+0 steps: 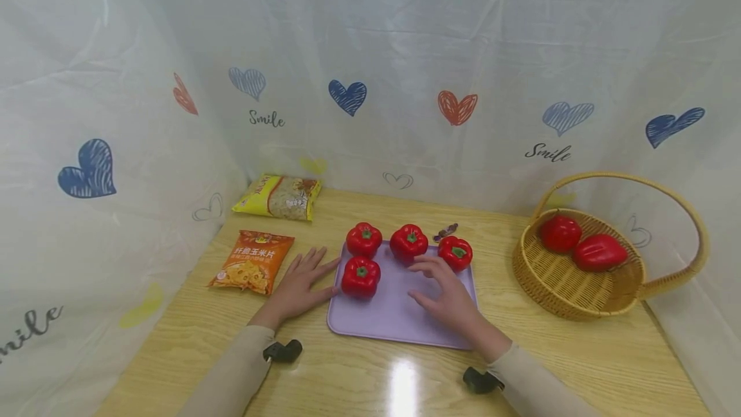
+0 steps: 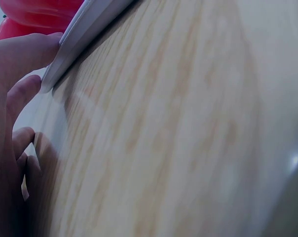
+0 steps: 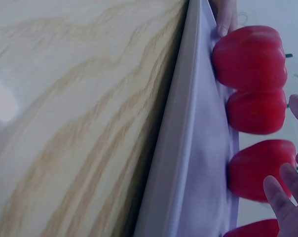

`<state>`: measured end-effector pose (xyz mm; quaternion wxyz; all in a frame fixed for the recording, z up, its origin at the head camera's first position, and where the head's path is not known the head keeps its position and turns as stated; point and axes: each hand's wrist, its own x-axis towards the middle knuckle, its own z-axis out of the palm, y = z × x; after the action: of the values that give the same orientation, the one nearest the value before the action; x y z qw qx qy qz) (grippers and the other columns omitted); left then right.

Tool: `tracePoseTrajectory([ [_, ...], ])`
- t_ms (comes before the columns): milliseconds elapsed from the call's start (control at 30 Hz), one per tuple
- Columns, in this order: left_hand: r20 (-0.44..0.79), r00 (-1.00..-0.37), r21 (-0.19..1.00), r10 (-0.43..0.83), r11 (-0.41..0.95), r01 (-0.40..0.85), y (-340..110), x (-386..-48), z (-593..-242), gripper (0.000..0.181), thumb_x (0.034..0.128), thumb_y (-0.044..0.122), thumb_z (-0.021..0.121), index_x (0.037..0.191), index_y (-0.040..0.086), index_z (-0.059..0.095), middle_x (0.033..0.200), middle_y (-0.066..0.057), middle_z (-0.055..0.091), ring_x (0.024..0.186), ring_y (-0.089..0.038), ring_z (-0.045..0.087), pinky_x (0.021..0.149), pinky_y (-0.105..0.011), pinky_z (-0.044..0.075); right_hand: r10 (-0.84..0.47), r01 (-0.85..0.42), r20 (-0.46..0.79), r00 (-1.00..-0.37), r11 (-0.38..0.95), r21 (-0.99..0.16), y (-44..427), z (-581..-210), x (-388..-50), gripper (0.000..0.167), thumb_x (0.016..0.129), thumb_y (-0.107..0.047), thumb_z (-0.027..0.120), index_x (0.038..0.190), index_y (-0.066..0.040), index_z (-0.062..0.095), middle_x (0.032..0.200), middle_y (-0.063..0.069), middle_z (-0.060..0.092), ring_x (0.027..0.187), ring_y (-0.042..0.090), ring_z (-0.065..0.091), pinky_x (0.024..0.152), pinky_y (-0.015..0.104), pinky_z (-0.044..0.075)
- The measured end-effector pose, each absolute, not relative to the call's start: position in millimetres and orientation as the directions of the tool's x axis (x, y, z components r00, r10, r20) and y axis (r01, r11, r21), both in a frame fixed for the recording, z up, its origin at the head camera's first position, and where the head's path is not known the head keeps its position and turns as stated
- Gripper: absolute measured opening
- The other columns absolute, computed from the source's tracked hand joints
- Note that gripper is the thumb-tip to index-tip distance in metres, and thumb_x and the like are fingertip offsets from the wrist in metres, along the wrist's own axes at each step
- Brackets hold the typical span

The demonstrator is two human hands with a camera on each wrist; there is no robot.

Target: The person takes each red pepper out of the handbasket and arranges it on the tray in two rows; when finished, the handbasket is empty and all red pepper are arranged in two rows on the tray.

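Several red bell peppers stand on a lilac tray (image 1: 393,324): a back-left pepper (image 1: 363,239), a front-left pepper (image 1: 360,278), a back-middle pepper (image 1: 408,242) and a back-right pepper (image 1: 456,253). My left hand (image 1: 296,289) lies at the tray's left side with fingers spread. In the left wrist view its thumb touches the tray's rim (image 2: 85,39), close to a red pepper (image 2: 35,17). Over the right part of the tray, my right hand (image 1: 448,295) hovers just in front of the back-right pepper. Its fingers are loosely bent, holding nothing.
At the right stands a wicker basket (image 1: 535,288) with a tall handle, holding two red items (image 1: 599,253). An orange snack bag (image 1: 255,261) and a yellow bag (image 1: 278,197) lie at the left. A small dark wrapped piece (image 1: 445,232) is behind the tray.
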<state>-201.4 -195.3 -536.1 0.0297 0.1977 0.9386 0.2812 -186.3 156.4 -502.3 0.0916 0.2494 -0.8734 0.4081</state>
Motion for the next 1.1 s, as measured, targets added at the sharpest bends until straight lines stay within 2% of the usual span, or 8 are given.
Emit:
tracePoseTrajectory([
  [100,0.052,-0.921,0.538,0.386,0.766,0.352,-195.1,-201.8,-536.9,0.069,0.0940,0.061,0.060,0.155,0.030,0.045,0.167,-0.012,0.024,0.156,-0.035,0.011,0.125,-0.055,0.002,-0.363,-0.535,0.394,-0.844,0.536,-0.653,166.6,-503.8,-187.2,0.049,0.080,-0.008,0.087,0.124,-0.011,0.066,0.134,0.006,0.060,0.121,0.022,0.059,0.094,0.044,0.057],
  [233,0.056,-0.921,0.538,0.386,0.765,0.354,-194.5,-201.6,-536.4,0.069,0.0941,0.060,0.060,0.155,0.030,0.045,0.167,-0.012,0.024,0.156,-0.036,0.011,0.125,-0.055,0.002,-0.360,-0.558,0.427,-0.830,0.531,-0.638,179.6,-502.8,-187.8,0.047,0.080,-0.005,0.087,0.123,-0.008,0.066,0.134,0.011,0.060,0.122,0.024,0.058,0.095,0.048,0.056],
  [333,0.058,-0.920,0.538,0.387,0.764,0.355,-194.2,-201.5,-535.9,0.069,0.0942,0.059,0.060,0.155,0.029,0.046,0.167,-0.012,0.024,0.156,-0.036,0.011,0.125,-0.055,0.002,-0.346,-0.550,0.428,-0.835,0.540,-0.637,188.4,-499.7,-187.6,0.048,0.079,-0.004,0.087,0.122,-0.008,0.067,0.133,0.010,0.061,0.120,0.023,0.059,0.094,0.050,0.056],
  [533,0.058,-0.921,0.539,0.385,0.765,0.354,-193.9,-201.7,-535.7,0.069,0.0941,0.060,0.060,0.155,0.030,0.046,0.167,-0.012,0.024,0.156,-0.036,0.011,0.125,-0.055,0.002,-0.320,-0.521,0.414,-0.852,0.578,-0.627,206.9,-493.3,-187.7,0.049,0.079,-0.003,0.087,0.122,-0.009,0.066,0.129,0.001,0.061,0.116,0.018,0.059,0.092,0.045,0.057],
  [733,0.057,-0.922,0.533,0.383,0.769,0.353,-194.0,-201.9,-535.8,0.069,0.0940,0.060,0.059,0.155,0.030,0.046,0.167,-0.012,0.025,0.156,-0.036,0.011,0.125,-0.055,0.002,-0.283,-0.497,0.418,-0.863,0.618,-0.609,224.9,-488.1,-187.4,0.053,0.078,-0.002,0.087,0.125,-0.010,0.064,0.127,0.004,0.061,0.116,0.021,0.059,0.088,0.048,0.059],
  [867,0.055,-0.922,0.531,0.383,0.771,0.351,-194.1,-201.5,-535.3,0.070,0.0941,0.060,0.059,0.155,0.030,0.045,0.167,-0.012,0.024,0.156,-0.036,0.011,0.125,-0.054,0.002,-0.275,-0.519,0.455,-0.847,0.610,-0.599,235.8,-485.8,-187.7,0.051,0.078,0.002,0.086,0.123,-0.007,0.065,0.128,0.010,0.062,0.118,0.018,0.056,0.090,0.027,0.057],
  [967,0.052,-0.923,0.534,0.381,0.770,0.348,-194.2,-201.1,-534.8,0.070,0.0941,0.060,0.060,0.155,0.029,0.045,0.167,-0.012,0.024,0.156,-0.035,0.011,0.125,-0.054,0.002,-0.272,-0.531,0.474,-0.838,0.610,-0.588,243.6,-482.2,-188.0,0.049,0.077,0.003,0.085,0.122,-0.003,0.066,0.128,0.012,0.062,0.118,0.017,0.056,0.091,0.010,0.048],
  [1100,0.049,-0.924,0.535,0.380,0.771,0.345,-194.4,-200.7,-534.3,0.070,0.0940,0.060,0.060,0.155,0.029,0.045,0.167,-0.012,0.024,0.156,-0.035,0.011,0.125,-0.054,0.002,-0.259,-0.522,0.482,-0.837,0.645,-0.558,255.0,-475.5,-188.5,0.050,0.077,0.002,0.086,0.123,-0.003,0.065,0.128,0.012,0.062,0.117,0.016,0.057,0.092,0.005,0.044],
])
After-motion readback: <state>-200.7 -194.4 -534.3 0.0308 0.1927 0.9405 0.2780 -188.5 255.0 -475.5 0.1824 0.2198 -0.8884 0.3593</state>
